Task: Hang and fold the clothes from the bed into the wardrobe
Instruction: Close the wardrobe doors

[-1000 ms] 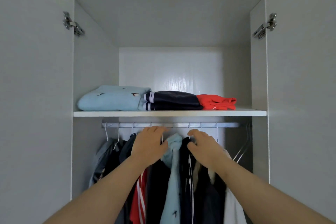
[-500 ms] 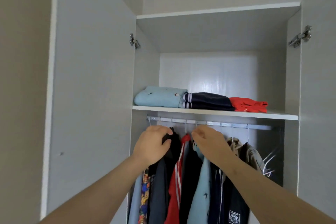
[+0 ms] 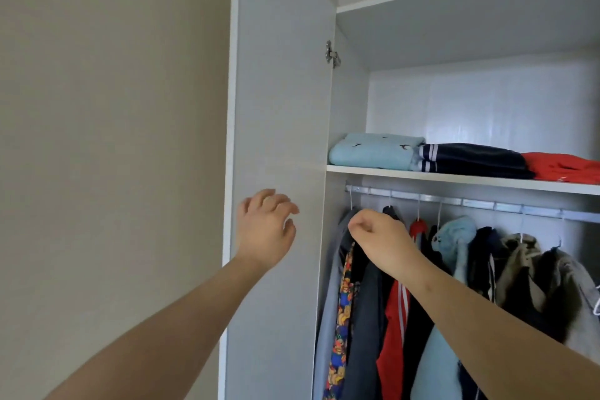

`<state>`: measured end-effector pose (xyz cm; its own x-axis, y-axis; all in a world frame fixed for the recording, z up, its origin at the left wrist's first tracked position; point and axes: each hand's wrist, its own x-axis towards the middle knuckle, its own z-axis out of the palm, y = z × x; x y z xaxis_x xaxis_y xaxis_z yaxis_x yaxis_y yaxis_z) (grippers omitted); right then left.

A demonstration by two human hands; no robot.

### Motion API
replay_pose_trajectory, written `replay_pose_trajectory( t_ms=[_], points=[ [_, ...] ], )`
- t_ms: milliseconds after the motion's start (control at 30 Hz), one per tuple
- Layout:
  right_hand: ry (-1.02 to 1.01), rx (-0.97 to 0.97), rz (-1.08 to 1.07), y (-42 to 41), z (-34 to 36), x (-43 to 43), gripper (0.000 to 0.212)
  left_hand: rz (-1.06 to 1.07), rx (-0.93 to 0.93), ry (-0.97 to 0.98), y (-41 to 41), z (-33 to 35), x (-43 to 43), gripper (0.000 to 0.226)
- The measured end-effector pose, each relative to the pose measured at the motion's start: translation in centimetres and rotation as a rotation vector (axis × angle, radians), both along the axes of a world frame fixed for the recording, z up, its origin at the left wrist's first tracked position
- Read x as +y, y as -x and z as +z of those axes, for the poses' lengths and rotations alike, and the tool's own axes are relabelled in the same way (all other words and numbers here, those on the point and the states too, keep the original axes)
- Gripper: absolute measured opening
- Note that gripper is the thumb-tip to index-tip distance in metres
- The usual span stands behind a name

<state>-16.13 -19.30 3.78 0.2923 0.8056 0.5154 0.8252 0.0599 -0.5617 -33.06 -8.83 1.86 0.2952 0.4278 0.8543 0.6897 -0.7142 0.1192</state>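
Two bare hands are raised at the open wardrobe (image 3: pixel 454 36), lower centre of the frame. Your left hand (image 3: pixel 266 230) hovers in front of the open left door (image 3: pixel 279 107), fingers loosely curled and spread, holding nothing; whether the fingertips touch the panel cannot be told. Your right hand (image 3: pixel 380 234) is at the left end of the hanging rail (image 3: pixel 470 203), fingers curled into a near fist before the first hangers, and it cannot be told whether it pinches a hook, cloth or nothing at all. The hung clothes (image 3: pixel 367 318) lie directly behind and to the right of that hand, so the right hand is the nearer one to them; the left is well apart, off toward the door. The rail's long axis runs from centre frame to the right edge, dipping slightly rightward. Each garment hangs from it with its long axis straight down, shoulders up at the hooks and hems out of frame at the bottom. On the shelf (image 3: pixel 422 174) above, three folded pieces sit in a touching row: a light-blue top (image 3: pixel 373 153) at left, a navy striped piece (image 3: pixel 470 161) in the middle, a red piece (image 3: pixel 565 167) at the right edge. No bed is in view. By this layout, any sliding along the rail would run rightward from your right hand, while the door falls to the left.
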Motion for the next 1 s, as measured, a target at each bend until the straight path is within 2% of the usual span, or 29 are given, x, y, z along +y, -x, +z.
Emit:
replay_pose_trajectory(
  t_ms=[67, 133, 200, 267, 367, 467, 533, 600, 700, 867, 1000],
  points=[
    [-0.015, 0.023, 0.020, 0.9, 0.1, 1.3, 0.017, 0.138, -0.133, -0.032, 1.0, -0.1, 1.1, 0.041],
    [-0.026, 0.039, 0.045, 2.2, 0.1, 3.2, 0.018, 0.180, -0.215, 0.089, 2.3, 0.0, 3.0, 0.059],
    [-0.033, 0.035, 0.060, 3.4, 0.2, 5.1, 0.020, 0.062, -0.339, 0.296, 3.2, 0.4, 5.3, 0.069],
    [-0.041, 0.035, 0.065, 4.1, 0.3, 6.9, 0.019, -0.046, -0.471, 0.471, 4.1, 1.3, 7.0, 0.062],
    [-0.047, 0.042, 0.040, 4.3, 0.3, 9.2, 0.017, -0.047, -0.544, 0.387, 4.7, 1.8, 8.6, 0.039],
    [-0.063, 0.046, -0.016, 3.6, 0.0, 10.1, 0.019, -0.136, -0.642, 0.350, 4.3, 1.3, 8.4, 0.044],
    [-0.074, 0.045, -0.061, 3.0, -0.5, 10.4, 0.022, -0.233, -0.679, 0.342, 3.8, 0.7, 8.2, 0.039],
    [-0.085, 0.066, -0.114, 1.8, -1.4, 10.6, 0.018, -0.363, -0.674, 0.340, 2.5, -0.2, 7.8, 0.036],
    [-0.094, 0.093, -0.179, 0.0, -1.9, 9.8, 0.013, -0.519, -0.608, 0.279, -0.1, -1.3, 6.2, 0.047],
    [-0.119, 0.147, -0.346, -4.8, -2.0, 6.0, 0.013, -0.624, -0.335, 0.154, -7.3, -2.0, 3.8, 0.080],
    [-0.080, 0.178, -0.446, -9.0, -2.3, 2.0, 0.017, -0.663, -0.183, 0.048, -14.4, -2.2, 2.3, 0.086]
  ],
)
